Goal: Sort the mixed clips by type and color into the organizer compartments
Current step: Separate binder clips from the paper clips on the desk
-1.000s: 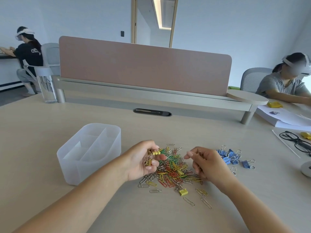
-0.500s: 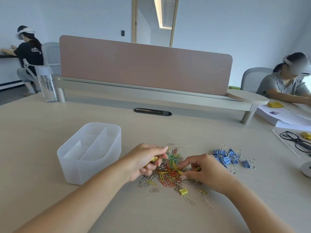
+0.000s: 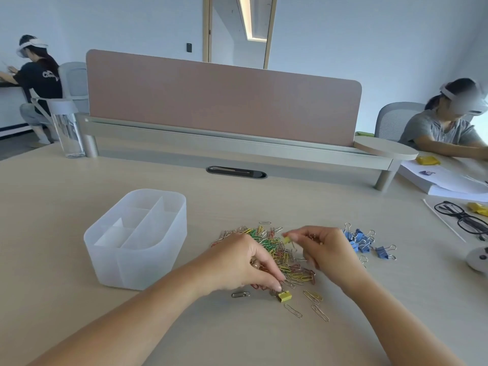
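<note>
Left hand (image 3: pixel 245 262): your fingertips pinch the near yellow binder clip (image 3: pixel 285 296), which lies on the table (image 3: pixel 66 207).
Right hand (image 3: pixel 327 249): you pinch a second yellow binder clip (image 3: pixel 287 239) above the paper-clip pile (image 3: pixel 274 249).
Organizer (image 3: pixel 137 257): left of the pile.

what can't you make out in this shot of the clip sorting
Head view, the only one:
1. The left hand: curled fingers hide whether its palm holds clips.
2. Part of the paper clip pile: both hands cover it.
3. The yellow piece pinched by the right hand: motion blur, shape unclear.
</note>
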